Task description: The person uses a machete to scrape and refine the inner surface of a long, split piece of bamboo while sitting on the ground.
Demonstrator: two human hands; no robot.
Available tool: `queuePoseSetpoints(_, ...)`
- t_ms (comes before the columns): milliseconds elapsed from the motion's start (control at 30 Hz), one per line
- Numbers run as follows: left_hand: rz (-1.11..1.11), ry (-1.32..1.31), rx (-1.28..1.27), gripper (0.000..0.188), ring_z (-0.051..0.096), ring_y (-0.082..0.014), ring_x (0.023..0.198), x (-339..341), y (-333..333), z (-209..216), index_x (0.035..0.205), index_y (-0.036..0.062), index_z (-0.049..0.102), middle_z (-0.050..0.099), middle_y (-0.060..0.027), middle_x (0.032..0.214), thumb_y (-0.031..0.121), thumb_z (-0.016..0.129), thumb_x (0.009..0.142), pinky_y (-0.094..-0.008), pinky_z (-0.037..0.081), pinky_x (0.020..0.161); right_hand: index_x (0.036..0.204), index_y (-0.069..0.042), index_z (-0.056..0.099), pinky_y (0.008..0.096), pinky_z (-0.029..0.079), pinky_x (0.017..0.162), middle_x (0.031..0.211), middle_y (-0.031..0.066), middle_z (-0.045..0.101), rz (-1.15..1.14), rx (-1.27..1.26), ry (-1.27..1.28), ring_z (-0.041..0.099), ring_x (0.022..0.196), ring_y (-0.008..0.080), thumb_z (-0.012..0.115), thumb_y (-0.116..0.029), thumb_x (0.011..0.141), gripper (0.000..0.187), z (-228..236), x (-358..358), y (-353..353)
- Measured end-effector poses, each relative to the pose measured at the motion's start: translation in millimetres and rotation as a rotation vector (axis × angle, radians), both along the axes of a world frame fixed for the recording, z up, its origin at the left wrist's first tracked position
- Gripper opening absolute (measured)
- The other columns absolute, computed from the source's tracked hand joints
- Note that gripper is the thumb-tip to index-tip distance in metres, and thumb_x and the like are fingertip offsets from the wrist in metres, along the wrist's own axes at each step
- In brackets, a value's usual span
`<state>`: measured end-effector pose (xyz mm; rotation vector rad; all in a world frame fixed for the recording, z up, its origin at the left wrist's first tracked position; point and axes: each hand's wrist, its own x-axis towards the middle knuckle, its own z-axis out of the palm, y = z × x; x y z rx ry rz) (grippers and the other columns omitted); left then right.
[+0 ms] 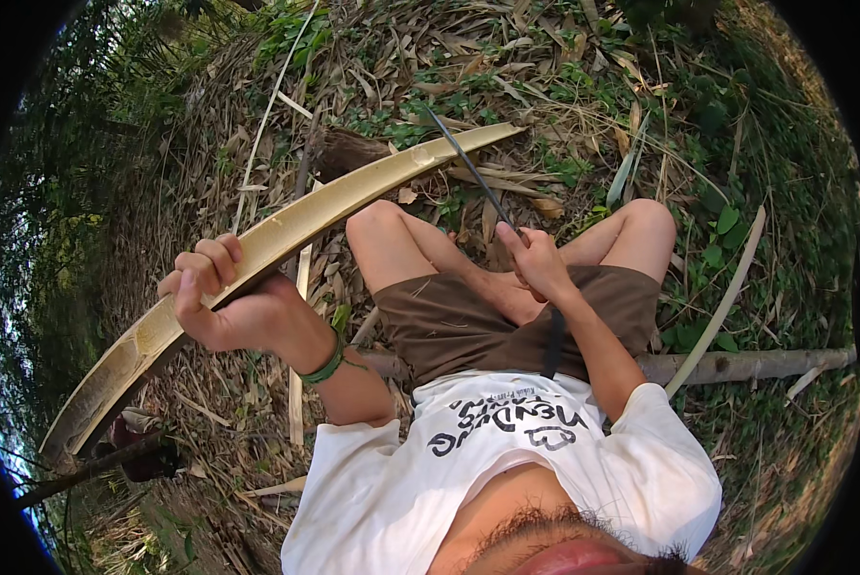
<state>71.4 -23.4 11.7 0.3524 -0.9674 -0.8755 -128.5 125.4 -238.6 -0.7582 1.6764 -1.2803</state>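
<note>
A long split length of bamboo, pale and hollowed on its inner face, slants from the lower left up to the top middle. My left hand is closed round it, with the fingers over the far edge and a green cord on the wrist. In my right hand, above my lap, is the grip of a long-bladed knife, mostly hidden by the fingers. Its narrow dark blade looks edge-on and crosses the bamboo near its far end. Whether the blade touches the bamboo, I cannot tell.
A short brown log lies beneath the bamboo's far part. Behind my lap runs a grey pole, with a pale curved strip leaning across it. Dry leaves, thin strips and green plants cover the ground around my folded legs.
</note>
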Motion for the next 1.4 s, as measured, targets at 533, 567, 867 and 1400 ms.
queuePoseSetpoints(533,0.262,0.035,0.206,0.038,0.034,-0.0122,0.056,-9.7,-3.1,6.6,0.07,0.0164,0.033,0.028,0.0031,0.063,0.03,0.06,0.092,-0.0298,0.038,0.058,0.062,0.0,0.056,0.033,0.039,0.041,0.049,0.006,0.053,-0.04,0.04,-0.118,0.052,0.043,0.0148,0.059,-0.055,0.093,0.064,-2.0,11.6,10.9)
queuePoseSetpoints(567,0.306,0.026,0.221,0.039,0.035,-0.0114,0.056,-13.0,-3.1,8.9,0.071,0.017,0.033,0.028,0.0037,0.062,0.034,0.06,0.094,-0.0288,0.039,0.057,0.062,0.001,0.056,0.0331,0.039,0.041,0.049,0.0063,0.054,-0.047,0.031,-0.105,0.052,0.043,0.0151,0.059,-0.055,0.093,0.064,-3.6,11.8,11.1)
queuePoseSetpoints(867,0.021,-0.024,0.029,0.053,0.045,-0.0155,0.063,-15.4,-14.0,13.3,0.078,0.0125,0.043,0.038,0.0001,0.068,0.062,0.058,0.09,-0.0344,0.046,0.068,0.067,0.001,0.059,0.0328,0.04,0.041,0.051,0.0069,0.055,-0.09,0.04,-0.063,0.052,0.043,0.0157,0.059,-0.056,0.092,0.062,-6.0,6.4,15.6)
queuePoseSetpoints(1400,-0.44,0.05,-0.169,0.03,0.064,-0.0287,0.104,-13.8,-79.0,19.7,0.101,0.0068,0.063,0.065,-0.0105,0.1,0.033,0.07,0.088,-0.0449,0.049,0.101,0.069,-0.008,0.045,0.0265,0.031,0.035,0.05,-0.0018,0.042,-0.242,0.036,-0.288,0.037,0.038,0.0083,0.063,-0.048,0.094,0.05,-10.2,-9.0,20.7)
